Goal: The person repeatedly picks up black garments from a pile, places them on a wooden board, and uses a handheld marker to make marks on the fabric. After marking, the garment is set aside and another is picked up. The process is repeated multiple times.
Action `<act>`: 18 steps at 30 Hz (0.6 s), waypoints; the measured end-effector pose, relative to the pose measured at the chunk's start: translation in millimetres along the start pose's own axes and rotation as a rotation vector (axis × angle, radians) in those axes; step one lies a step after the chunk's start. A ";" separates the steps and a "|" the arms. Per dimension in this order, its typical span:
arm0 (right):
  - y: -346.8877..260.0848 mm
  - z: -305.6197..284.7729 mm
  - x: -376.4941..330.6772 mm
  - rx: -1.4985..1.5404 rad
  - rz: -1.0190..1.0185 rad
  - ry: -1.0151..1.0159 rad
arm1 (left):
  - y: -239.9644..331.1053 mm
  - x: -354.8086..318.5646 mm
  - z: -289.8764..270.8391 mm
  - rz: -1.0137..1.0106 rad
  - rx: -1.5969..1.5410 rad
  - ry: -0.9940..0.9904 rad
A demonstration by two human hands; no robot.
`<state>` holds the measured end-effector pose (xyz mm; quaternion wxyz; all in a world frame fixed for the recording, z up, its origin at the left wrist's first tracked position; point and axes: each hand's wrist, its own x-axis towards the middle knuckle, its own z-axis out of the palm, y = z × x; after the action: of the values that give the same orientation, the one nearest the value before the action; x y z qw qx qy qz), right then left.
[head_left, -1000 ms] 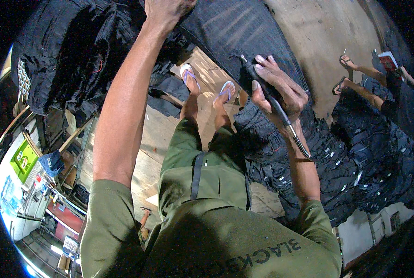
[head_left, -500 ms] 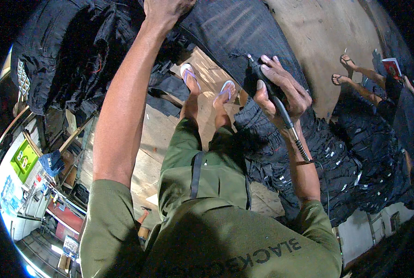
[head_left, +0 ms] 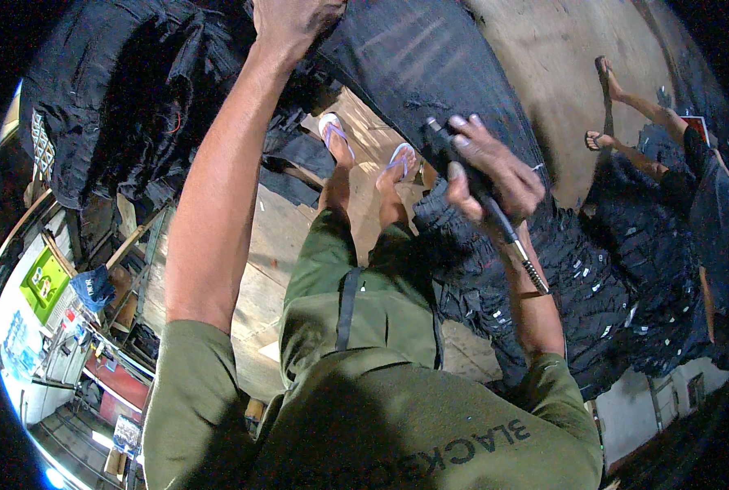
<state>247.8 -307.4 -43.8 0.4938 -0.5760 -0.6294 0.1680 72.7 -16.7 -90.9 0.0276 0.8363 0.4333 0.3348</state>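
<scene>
Dark denim, shaped like a trouser leg (head_left: 430, 61), stretches across the top middle with faded streaks and a frayed dark patch on it. My right hand (head_left: 503, 175), slightly blurred, wraps round a black pen-shaped power tool (head_left: 495, 211) with a metal collar and a coiled spring sleeve at its rear. The tool's pale tip points at the denim, close to the frayed patch; whether it touches cannot be told. At the top edge my left hand (head_left: 295, 20) rests at the denim's left side. Its fingers are mostly cut off by the frame.
Black garments are heaped at left (head_left: 128, 90), and another pile (head_left: 560, 286) with small white tags lies at right. A seated person's leg (head_left: 650, 114) extends from the right. A green tray (head_left: 46, 282) and a cluttered bench are at far left. My sandalled feet (head_left: 397, 159) stand below the denim.
My right hand and the tool have shifted slightly up and left, with the tool's tip moving left. My left hand stays nearly still. The person at right has moved a foot upward.
</scene>
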 end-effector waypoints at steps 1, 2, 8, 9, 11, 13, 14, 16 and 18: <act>-1.2 2.2 1.1 -0.026 -0.005 -0.031 | -1.0 -0.4 0.4 0.013 -0.004 0.004; -2.1 3.4 2.3 -0.053 -0.010 -0.056 | -1.2 -0.8 0.4 0.024 -0.009 0.005; 0.0 9.6 7.4 -0.087 0.046 -0.026 | 2.3 0.4 -2.6 -0.013 -0.009 -0.033; 0.7 9.6 7.4 -0.081 0.043 -0.028 | 3.0 1.1 -3.3 -0.021 -0.011 -0.038; 1.4 8.7 6.8 -0.071 0.039 -0.030 | 3.8 2.9 -4.1 -0.034 -0.017 -0.047; 0.9 7.1 6.1 -0.063 0.039 -0.035 | 4.0 4.3 -4.3 -0.032 -0.011 -0.051; 0.4 6.2 5.9 -0.061 0.043 -0.038 | 3.8 4.6 -4.1 -0.029 -0.007 -0.051; -1.3 4.3 5.5 -0.044 0.054 -0.033 | 2.9 4.2 -3.5 -0.023 -0.020 -0.032; -2.8 3.0 5.6 -0.035 0.060 -0.031 | 1.3 2.9 -2.6 0.009 -0.029 0.001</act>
<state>244.6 -302.2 -40.6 0.4685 -0.6003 -0.6225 0.1808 73.3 -16.0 -86.9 0.0378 0.8376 0.4245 0.3416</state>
